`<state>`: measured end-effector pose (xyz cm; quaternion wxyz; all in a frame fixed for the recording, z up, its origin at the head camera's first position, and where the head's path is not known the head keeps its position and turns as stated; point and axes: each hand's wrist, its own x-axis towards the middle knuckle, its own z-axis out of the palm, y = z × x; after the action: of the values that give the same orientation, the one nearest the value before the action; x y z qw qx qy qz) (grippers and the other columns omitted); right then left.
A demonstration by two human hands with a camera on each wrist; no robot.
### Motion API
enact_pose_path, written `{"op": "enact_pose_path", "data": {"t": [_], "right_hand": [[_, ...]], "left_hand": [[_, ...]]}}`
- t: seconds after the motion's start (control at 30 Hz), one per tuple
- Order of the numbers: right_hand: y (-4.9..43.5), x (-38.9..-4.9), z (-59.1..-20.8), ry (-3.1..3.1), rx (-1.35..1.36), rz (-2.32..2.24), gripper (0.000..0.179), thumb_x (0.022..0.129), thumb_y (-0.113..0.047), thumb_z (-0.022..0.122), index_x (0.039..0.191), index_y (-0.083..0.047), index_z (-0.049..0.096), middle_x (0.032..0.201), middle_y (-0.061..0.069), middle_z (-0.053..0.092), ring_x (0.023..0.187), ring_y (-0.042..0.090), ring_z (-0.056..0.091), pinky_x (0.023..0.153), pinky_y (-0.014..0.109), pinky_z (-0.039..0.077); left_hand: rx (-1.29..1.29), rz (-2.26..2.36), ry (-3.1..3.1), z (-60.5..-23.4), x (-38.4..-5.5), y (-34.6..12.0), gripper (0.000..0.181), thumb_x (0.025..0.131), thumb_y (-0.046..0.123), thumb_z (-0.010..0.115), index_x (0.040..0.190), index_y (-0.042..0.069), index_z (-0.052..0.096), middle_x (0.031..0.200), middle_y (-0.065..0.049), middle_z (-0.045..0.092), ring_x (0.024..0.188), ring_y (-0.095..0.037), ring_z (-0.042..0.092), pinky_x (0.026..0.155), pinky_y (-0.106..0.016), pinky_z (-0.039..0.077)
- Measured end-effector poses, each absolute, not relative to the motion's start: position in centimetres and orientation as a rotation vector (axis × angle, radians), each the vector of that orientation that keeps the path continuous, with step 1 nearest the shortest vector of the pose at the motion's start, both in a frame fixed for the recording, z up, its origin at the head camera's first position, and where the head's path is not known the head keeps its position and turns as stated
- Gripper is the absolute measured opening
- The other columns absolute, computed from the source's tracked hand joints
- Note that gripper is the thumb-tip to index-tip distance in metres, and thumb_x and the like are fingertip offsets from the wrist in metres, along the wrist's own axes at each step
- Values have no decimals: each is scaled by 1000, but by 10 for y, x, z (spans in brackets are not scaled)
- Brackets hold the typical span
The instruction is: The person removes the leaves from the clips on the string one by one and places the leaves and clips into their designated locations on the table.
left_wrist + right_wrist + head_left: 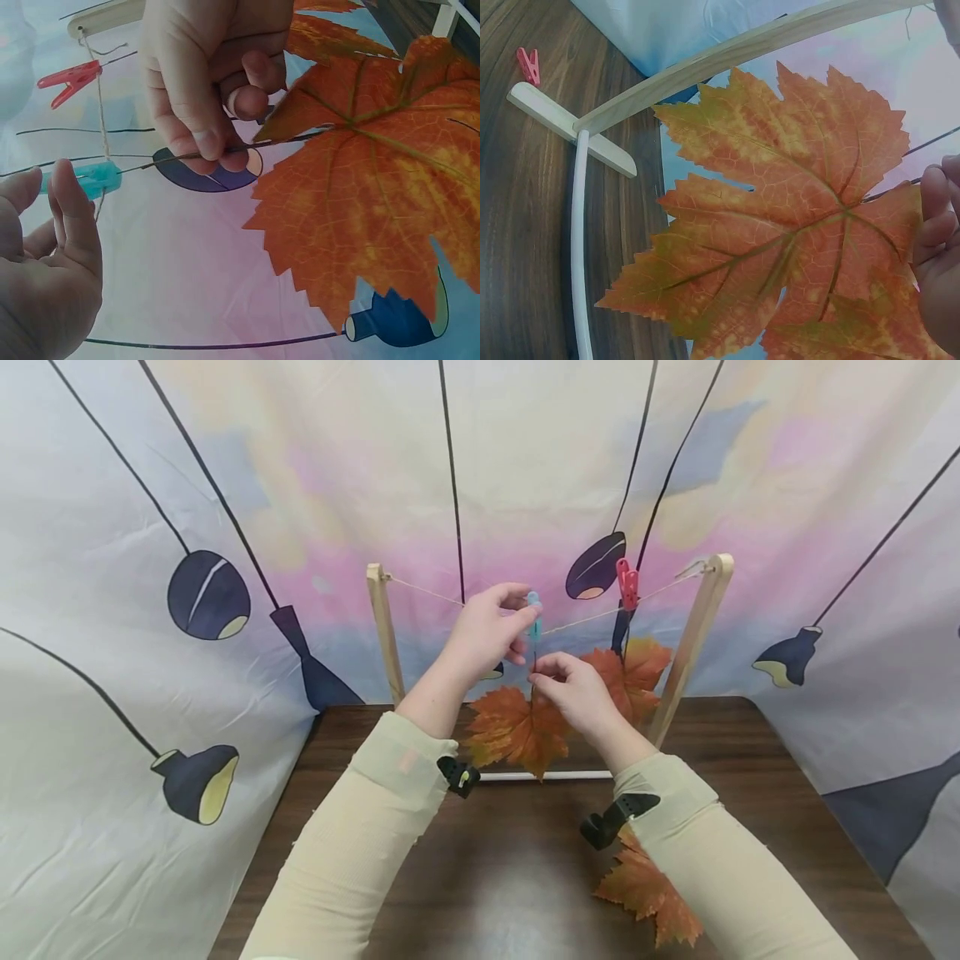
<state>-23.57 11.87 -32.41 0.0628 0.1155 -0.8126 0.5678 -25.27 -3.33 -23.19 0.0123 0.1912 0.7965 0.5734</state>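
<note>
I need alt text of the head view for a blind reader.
A left hand pinches a turquoise clothespin at a string, while the right hand holds an orange leaf by its stem below. A red clothespin sits farther right; another leaf lies on the table.

Left grip pinches above — right grip pinches, apparently directly below.

My head view bright, soft-lit; pale glare on counter at six o'clock. Wrist views dimmer; right one bows white rod at eight o'clock.
</note>
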Motion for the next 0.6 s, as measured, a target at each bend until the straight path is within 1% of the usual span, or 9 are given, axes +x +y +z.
{"op": "enact_pose_path", "data": {"t": [0.17, 0.37, 0.47, 0.6], "right_hand": [[120, -236, -325, -2459, 349, 1718, 23, 92, -17, 61, 107, 0, 61, 100, 16, 63, 77, 24, 62, 76, 35, 51], [122, -234, -326, -2478, 340, 1698, 19, 92, -16, 60, 106, -3, 62, 100, 12, 64, 75, 23, 61, 75, 35, 52], [123, -234, -327, -2481, 324, 1696, 18, 92, -16, 61, 105, -4, 62, 99, 11, 64, 75, 23, 61, 74, 33, 52], [122, -232, -328, -2481, 316, 1698, 18, 92, -16, 61, 105, -4, 63, 98, 12, 64, 74, 23, 61, 73, 33, 52]], "left_hand": [[601, 1741, 2564, -230, -251, -32, 39, 94, 29, 58, 128, 12, 53, 108, 0, 59, 60, -23, 59, 56, -33, 55], [603, 1732, 2625, -229, -251, -31, 35, 95, 30, 57, 124, 12, 55, 97, 0, 60, 53, -23, 57, 54, -33, 54], [605, 1747, 2643, -228, -251, -30, 33, 95, 29, 56, 124, 13, 56, 99, 0, 59, 53, -23, 57, 54, -34, 54], [599, 1816, 2643, -227, -252, -30, 32, 95, 28, 57, 123, 12, 56, 107, 1, 57, 56, -28, 59, 53, -33, 54]]}}
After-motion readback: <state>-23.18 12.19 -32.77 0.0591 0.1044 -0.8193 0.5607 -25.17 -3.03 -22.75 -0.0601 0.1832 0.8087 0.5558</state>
